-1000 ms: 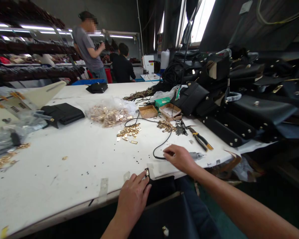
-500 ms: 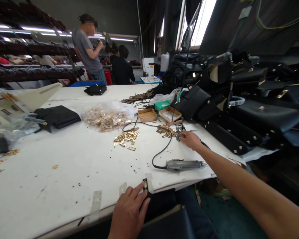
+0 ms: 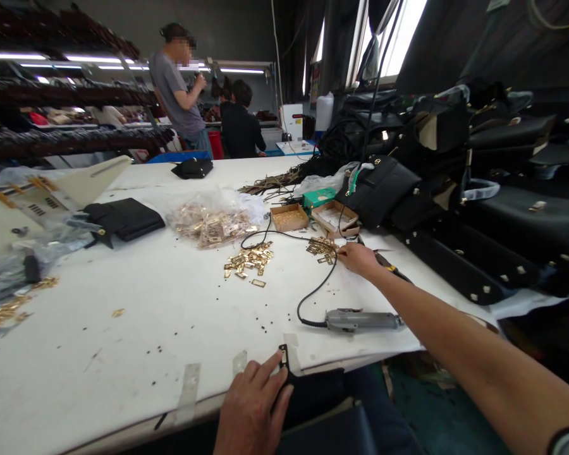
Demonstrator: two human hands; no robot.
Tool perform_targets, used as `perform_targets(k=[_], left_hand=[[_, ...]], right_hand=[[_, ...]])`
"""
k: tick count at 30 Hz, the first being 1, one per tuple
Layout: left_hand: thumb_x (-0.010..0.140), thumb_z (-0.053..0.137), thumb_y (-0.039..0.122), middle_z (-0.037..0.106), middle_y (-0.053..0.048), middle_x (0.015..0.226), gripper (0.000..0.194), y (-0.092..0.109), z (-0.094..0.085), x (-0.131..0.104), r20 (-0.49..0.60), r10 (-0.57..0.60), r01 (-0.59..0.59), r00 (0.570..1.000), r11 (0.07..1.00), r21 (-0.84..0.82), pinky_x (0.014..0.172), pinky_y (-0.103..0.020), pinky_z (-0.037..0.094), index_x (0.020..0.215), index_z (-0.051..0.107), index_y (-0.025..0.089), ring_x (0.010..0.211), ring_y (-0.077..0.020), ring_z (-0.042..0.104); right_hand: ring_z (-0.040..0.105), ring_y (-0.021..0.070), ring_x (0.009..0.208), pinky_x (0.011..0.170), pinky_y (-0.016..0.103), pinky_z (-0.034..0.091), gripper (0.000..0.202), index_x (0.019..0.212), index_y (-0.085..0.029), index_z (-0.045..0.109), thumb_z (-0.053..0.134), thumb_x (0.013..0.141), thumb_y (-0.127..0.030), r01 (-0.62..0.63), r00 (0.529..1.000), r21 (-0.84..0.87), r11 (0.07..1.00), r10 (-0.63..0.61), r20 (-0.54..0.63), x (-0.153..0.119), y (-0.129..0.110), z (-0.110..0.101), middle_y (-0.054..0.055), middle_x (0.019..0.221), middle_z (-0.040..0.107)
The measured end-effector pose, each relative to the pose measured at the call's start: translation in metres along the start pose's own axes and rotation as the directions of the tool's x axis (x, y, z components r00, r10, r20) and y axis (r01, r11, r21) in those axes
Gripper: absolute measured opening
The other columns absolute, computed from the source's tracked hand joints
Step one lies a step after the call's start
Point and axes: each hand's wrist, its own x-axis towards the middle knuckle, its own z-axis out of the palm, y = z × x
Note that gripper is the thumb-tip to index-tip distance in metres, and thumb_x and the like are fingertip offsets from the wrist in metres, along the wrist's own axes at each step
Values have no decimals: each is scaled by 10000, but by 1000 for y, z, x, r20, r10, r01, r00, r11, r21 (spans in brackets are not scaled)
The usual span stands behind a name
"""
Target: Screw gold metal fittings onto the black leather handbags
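Note:
My left hand (image 3: 256, 404) is at the table's front edge, its fingers closed on the narrow end of a black leather bag piece (image 3: 320, 385). A small metal plate (image 3: 283, 357) shows under the index fingertip. My right hand (image 3: 358, 259) reaches out to a small heap of gold metal plates (image 3: 321, 248), fingers bent together at its right side. Whatever lies between those fingertips is hidden. Between the two hands rests a grey electric screwdriver (image 3: 360, 320) with a black cord. Pliers (image 3: 389, 265) lie just beyond my right wrist, partly covered.
Another heap of gold plates (image 3: 249, 259) lies near a plastic bag of plates (image 3: 213, 224). Cardboard boxes (image 3: 289, 217) hold small parts. Black bags (image 3: 455, 234) are piled at right; a folded black bag (image 3: 126, 221) lies left. Two people (image 3: 180, 95) are at the back.
My right hand has shifted slightly left, from a dark piece beside the heap onto the plates. The pliers show more now. My left hand keeps its place on the bag piece.

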Motion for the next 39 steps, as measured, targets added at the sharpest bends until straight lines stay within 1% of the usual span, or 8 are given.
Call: perform_targets(k=[8, 10, 13, 18, 23, 27, 33, 39], left_hand=[[922, 591, 182, 739, -52, 1226, 196, 5, -2, -1, 3, -31, 31, 1000, 999, -25, 779, -437, 605, 1050, 724, 245, 952, -263, 678], [900, 623, 182, 740, -39, 1227, 193, 6, -1, -3, -5, -48, 48, 999, 998, -38, 788, -443, 602, 1046, 724, 256, 955, -264, 678], [867, 673, 184, 737, -17, 1239, 204, 5, 0, -6, -28, -65, 64, 997, 996, -59, 797, -454, 601, 1046, 720, 269, 970, -268, 677], [839, 705, 168, 737, -3, 1239, 204, 5, 2, -9, -52, -89, 84, 995, 993, -85, 796, -466, 592, 1014, 716, 271, 968, -272, 671], [867, 697, 169, 739, -18, 1226, 177, 9, -3, -7, 3, -112, 112, 994, 991, -78, 799, -448, 578, 1017, 726, 260, 961, -257, 658], [931, 645, 200, 731, -29, 1244, 154, 12, -8, -4, 91, -116, 122, 989, 991, -61, 813, -440, 564, 1051, 732, 242, 961, -248, 638], [962, 624, 243, 716, -24, 1270, 152, 13, -8, -2, 161, -141, 152, 977, 987, -60, 796, -416, 540, 1074, 727, 244, 947, -236, 609], [969, 619, 250, 706, -32, 1280, 164, 11, -7, -3, 169, -142, 158, 975, 984, -84, 837, -421, 530, 1090, 729, 242, 975, -232, 601]], right_hand=[[677, 236, 885, 620, 291, 365, 339, 1054, -262, 767, 478, 966, -414, -44, 991, 18, 999, 46, -124, -40, 15, -22, 57, 995, 776], [683, 205, 766, 597, 282, 384, 316, 1030, -267, 763, 501, 953, -425, -27, 993, 100, 995, 39, -114, -57, 17, -27, 29, 849, 766], [679, 165, 624, 577, 264, 446, 300, 1018, -237, 748, 521, 939, -415, -21, 999, 374, 927, 34, -30, -83, 12, -31, 5, 716, 726], [753, 217, 799, 647, 280, 555, 316, 1004, -176, 752, 627, 881, -439, -33, 989, 744, 668, -87, 122, -133, -34, -27, 73, 902, 778], [739, 227, 798, 703, 318, 569, 313, 958, -162, 740, 668, 856, -448, -39, 943, 866, 499, -268, 197, -168, -92, -3, 82, 852, 783], [711, 189, 727, 701, 302, 549, 335, 1121, -174, 694, 682, 832, -343, 21, 939, 850, 526, -303, 165, -177, -117, 20, 32, 790, 771], [691, 172, 700, 696, 284, 533, 196, 947, -201, 764, 668, 841, -334, 58, 940, 770, 635, -295, 172, -181, -126, 42, 15, 790, 764], [707, 182, 707, 686, 285, 545, 232, 1001, -193, 784, 670, 851, -329, 18, 924, 753, 658, -299, 240, -177, -127, 53, 27, 822, 775]])
